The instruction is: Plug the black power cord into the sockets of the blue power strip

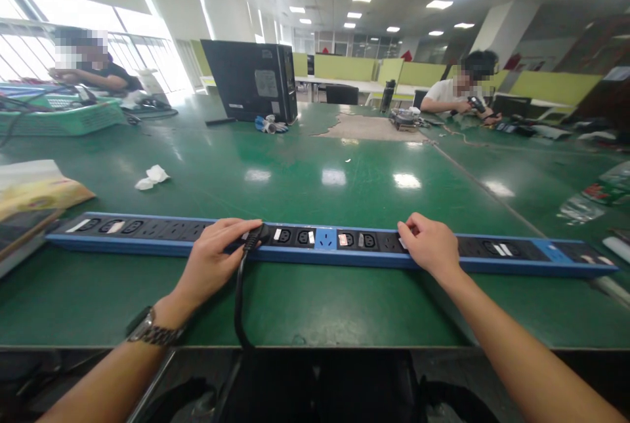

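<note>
A long blue power strip (295, 254) with black socket panels lies across the green table in front of me. My left hand (211, 254), with a watch on the wrist, is closed around a black power plug (254, 237) at one of the sockets. From the plug, a black cord (239, 298) hangs over the table's front edge. Further right, my right hand (430, 244) rests on the strip with thumb and fingers pinched together. A small white patch shows by its fingertips; whether they hold it is unclear. Small white labels mark several sockets.
Crumpled tissue (152, 177) lies beyond the strip's left part. A black computer case (251, 79) stands at the back, with gloves (270, 124) beside it. Green baskets (63, 118) are at left, a plastic bottle (603, 190) at right. Two people sit across the table.
</note>
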Demonstrator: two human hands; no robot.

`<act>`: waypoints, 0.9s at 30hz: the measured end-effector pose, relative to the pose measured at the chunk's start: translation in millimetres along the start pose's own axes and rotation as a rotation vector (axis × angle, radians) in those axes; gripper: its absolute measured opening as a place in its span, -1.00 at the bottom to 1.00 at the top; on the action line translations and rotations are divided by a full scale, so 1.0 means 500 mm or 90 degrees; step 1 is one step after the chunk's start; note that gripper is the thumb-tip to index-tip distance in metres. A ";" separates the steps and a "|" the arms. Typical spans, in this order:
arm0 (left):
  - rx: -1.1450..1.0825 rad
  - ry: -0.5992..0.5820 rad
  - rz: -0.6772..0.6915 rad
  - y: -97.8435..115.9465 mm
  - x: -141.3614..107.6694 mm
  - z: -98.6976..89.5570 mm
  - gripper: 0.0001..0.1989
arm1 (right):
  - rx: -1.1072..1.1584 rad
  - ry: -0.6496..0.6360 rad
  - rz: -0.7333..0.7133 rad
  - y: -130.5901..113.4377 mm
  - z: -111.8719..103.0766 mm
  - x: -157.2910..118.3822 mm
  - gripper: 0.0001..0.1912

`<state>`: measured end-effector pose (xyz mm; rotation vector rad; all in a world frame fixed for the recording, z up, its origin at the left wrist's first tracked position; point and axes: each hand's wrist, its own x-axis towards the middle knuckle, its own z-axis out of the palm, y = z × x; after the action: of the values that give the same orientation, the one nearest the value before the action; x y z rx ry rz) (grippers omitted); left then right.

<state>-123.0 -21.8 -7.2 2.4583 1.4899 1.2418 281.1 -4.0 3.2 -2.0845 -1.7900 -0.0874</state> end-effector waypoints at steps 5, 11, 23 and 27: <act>-0.032 0.061 -0.049 0.008 -0.010 0.015 -0.69 | -0.008 0.002 0.006 -0.001 0.000 0.000 -0.66; -0.071 0.226 -0.098 0.055 0.035 0.003 -0.63 | -0.013 -0.004 0.019 -0.004 -0.001 0.003 -0.68; -0.121 -0.042 0.005 0.167 0.084 0.127 -0.74 | -0.006 0.004 0.007 -0.005 -0.003 0.000 -0.66; -0.118 -0.033 0.012 0.167 0.083 0.134 -0.74 | 0.003 0.013 0.001 -0.003 -0.001 0.000 -0.65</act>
<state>-9.4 -11.9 4.7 2.3707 1.2786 1.2478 279.7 -3.9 4.2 -2.0746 -1.7751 -0.1041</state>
